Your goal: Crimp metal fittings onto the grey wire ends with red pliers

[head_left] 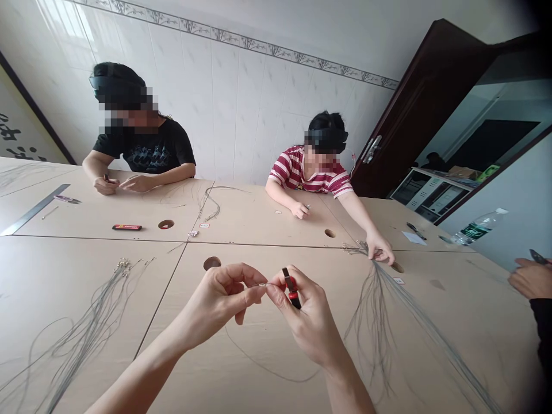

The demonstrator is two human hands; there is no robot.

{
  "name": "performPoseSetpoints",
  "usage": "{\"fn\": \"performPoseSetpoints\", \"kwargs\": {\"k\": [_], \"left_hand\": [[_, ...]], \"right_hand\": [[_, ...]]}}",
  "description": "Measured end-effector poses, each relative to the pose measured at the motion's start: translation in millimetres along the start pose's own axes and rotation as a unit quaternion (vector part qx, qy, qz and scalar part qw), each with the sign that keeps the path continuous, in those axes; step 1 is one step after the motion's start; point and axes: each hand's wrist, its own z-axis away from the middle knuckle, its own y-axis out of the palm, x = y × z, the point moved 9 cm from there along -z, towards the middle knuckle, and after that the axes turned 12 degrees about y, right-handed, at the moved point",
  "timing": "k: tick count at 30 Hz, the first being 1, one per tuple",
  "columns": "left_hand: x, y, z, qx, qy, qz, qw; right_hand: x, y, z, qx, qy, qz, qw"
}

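Note:
Both of my hands meet above the middle of the table, fingertips almost touching. My left hand (228, 296) pinches the end of a thin grey wire (280, 378) between thumb and index finger. Opposite it, my right hand (308, 316) pinches at the same spot with thumb and index finger. A small red-and-black tool (292, 290) is tucked in the right hand's fingers; its working end is hidden, so its exact kind does not show. From the hands the wire hangs in a loose curve. Whatever sits at the pinched end is too small to make out.
A bundle of wires (92, 313) with small metal ends lies left. Another wire bundle (379, 299) lies right, under a co-worker's hand (379, 247). Two people sit opposite; another person's hand (532, 279) shows at right. A steel ruler (38, 208) and bottle (480, 227) are farther off.

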Motion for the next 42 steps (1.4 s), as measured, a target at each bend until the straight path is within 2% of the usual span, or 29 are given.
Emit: {"fn": "performPoseSetpoints", "kwargs": {"k": [20, 33, 42], "left_hand": [[0.0, -2.3, 0.6, -0.007, -0.009, -0.043, 0.999], [4.3, -1.3, 0.5, 0.004, -0.04, -0.054, 0.998], [3.1, -6.5, 2.5, -0.018, -0.05, -0.04, 0.998]], "right_hand": [[-1.2, 2.0, -2.0, 0.005, 0.001, -0.007, 1.0], [-2.6, 3.8, -3.6, 0.003, -0.002, -0.01, 1.0], [-7.4, 9.0, -4.1, 0.023, 0.022, -0.038, 0.999]]}}
